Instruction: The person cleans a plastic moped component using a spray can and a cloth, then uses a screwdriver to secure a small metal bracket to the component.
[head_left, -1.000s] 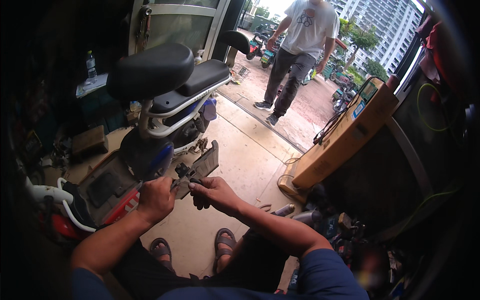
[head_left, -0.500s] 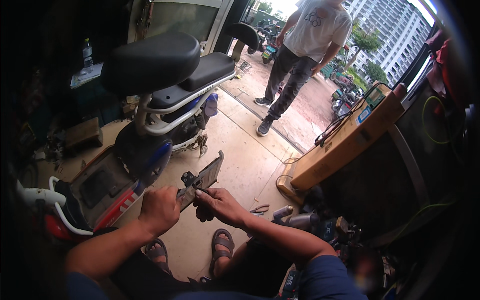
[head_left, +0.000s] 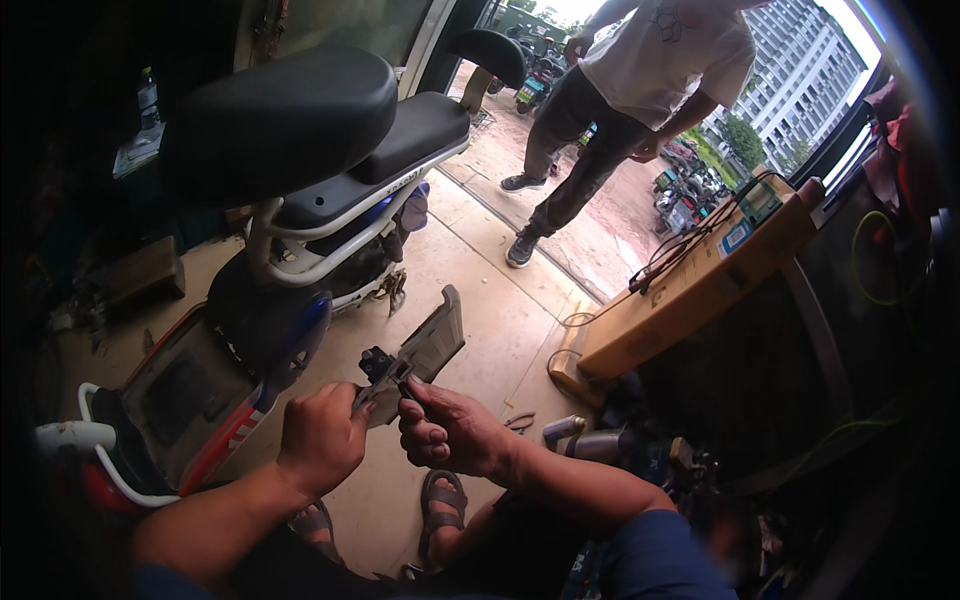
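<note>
A long grey plastic panel [head_left: 436, 340] with a bent far end hangs over the floor in front of me. My left hand [head_left: 322, 438] is closed round its near end, thumb on top. A small black block-like fitting [head_left: 376, 364] sticks out from the panel's left side, and a rectangular slot lies beside it. At that slot my right hand [head_left: 455, 428] is closed, thumb and fingers pinched together beside the panel. A small dark piece shows at the fingertips; its kind I cannot make out.
An electric scooter [head_left: 300, 200] with a black seat stands at the left. A person [head_left: 600, 130] in a white shirt is at the doorway. To the right lean a long cardboard box [head_left: 700, 270] and cables. Pliers [head_left: 520, 421] and spray cans [head_left: 565, 428] lie on the floor.
The panel has turned so more of its broad face shows. My right hand has rolled, its fingers curled more tightly. The person at the doorway has come nearer.
</note>
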